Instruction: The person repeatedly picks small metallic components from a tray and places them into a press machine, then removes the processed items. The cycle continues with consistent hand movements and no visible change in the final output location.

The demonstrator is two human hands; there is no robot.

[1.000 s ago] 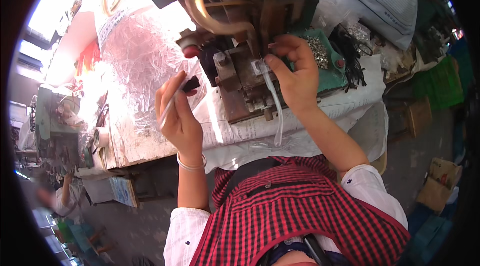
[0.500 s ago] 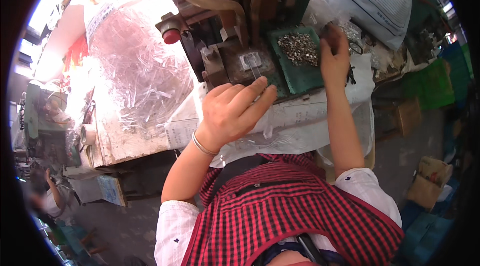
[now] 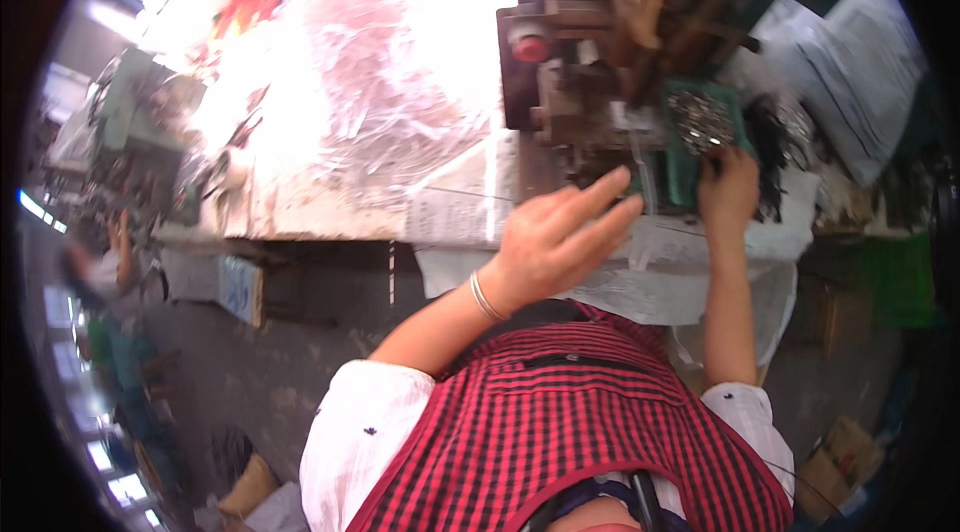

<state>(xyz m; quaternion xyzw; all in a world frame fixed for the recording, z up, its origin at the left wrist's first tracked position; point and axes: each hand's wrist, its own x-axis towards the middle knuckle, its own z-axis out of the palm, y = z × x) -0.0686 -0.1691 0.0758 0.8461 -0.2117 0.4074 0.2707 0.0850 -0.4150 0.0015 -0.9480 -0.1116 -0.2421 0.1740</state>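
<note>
My left hand (image 3: 565, 242), wearing a bracelet, is in front of the machine (image 3: 575, 97), its fingertips closed on a narrow clear plastic strip (image 3: 645, 177). Up from the fingers, the strip runs toward the machine's work spot; its lower end hangs over the table edge. My right hand (image 3: 730, 192) reaches into the green tray (image 3: 682, 182), fingers bent down and together at the near side of a heap of small metal pieces (image 3: 700, 117). Blur and the hand itself hide what those fingertips hold.
A red button (image 3: 529, 44) sits on the machine's left side. Left of it lies a large heap of clear plastic strips (image 3: 370, 72). Dark items (image 3: 770, 152) and a white printed bag (image 3: 850, 72) are right of the tray. Another person (image 3: 110, 267) is far left.
The view has swung left, so the machine and tray appear farther right. My right hand has moved from beside the tray's right edge into it. The left hand stays at the strip.
</note>
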